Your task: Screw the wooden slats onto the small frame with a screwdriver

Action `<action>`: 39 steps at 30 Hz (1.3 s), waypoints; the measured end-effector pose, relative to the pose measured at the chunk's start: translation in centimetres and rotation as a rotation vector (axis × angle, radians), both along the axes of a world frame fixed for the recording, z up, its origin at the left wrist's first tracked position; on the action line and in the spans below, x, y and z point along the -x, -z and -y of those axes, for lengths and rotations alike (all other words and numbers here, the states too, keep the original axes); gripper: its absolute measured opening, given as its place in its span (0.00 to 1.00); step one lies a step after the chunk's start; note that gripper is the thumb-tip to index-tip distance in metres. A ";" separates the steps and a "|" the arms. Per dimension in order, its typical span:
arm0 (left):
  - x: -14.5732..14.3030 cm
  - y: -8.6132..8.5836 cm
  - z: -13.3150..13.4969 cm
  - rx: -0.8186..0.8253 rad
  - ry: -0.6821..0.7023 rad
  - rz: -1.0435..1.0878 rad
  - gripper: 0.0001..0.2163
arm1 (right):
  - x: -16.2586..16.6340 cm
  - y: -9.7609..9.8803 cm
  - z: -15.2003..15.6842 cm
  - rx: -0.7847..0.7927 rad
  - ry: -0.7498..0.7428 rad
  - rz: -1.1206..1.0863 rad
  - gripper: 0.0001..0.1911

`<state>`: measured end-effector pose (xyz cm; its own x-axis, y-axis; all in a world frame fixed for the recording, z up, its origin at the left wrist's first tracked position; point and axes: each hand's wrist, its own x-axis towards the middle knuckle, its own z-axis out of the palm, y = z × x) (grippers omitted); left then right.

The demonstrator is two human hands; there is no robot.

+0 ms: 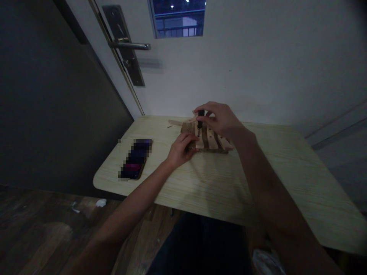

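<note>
My right hand point(213, 116) grips a screwdriver point(200, 119) by its black handle, held upright with its tip pointing down at a pale wooden slat point(200, 143). With its fingers closed on the near left edge of a brown board point(187, 127), my left hand point(182, 149) steadies the piece. More pale slats point(212, 139) with dark holes lie across the board to the right. A loose wooden strip point(174, 122) sticks out at the board's far left. Whether a screw is under the tip is too small to tell.
A phone point(136, 158) lies on the left of the light wooden table point(177, 187). A small thin piece point(170, 126) rests near the board. Behind the table stands a white door point(252, 68) with a metal handle point(130, 46). Scraps of white litter point(101, 203) are on the floor.
</note>
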<state>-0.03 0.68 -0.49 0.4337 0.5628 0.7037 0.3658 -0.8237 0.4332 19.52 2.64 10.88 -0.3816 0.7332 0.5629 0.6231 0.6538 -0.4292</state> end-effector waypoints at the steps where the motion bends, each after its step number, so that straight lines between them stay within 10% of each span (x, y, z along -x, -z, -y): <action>1: 0.0 0.0 0.0 -0.002 -0.001 0.002 0.14 | -0.2 -0.1 0.0 0.009 -0.024 0.003 0.13; 39: -0.2 -0.3 0.2 0.055 0.015 0.012 0.13 | 0.5 -0.2 0.7 0.040 0.128 0.009 0.15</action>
<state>0.13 0.48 -0.24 0.4338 0.5941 0.6773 0.3485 -0.8039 0.4819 19.00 1.94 11.05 -0.2886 0.7981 0.5290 0.7043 0.5512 -0.4474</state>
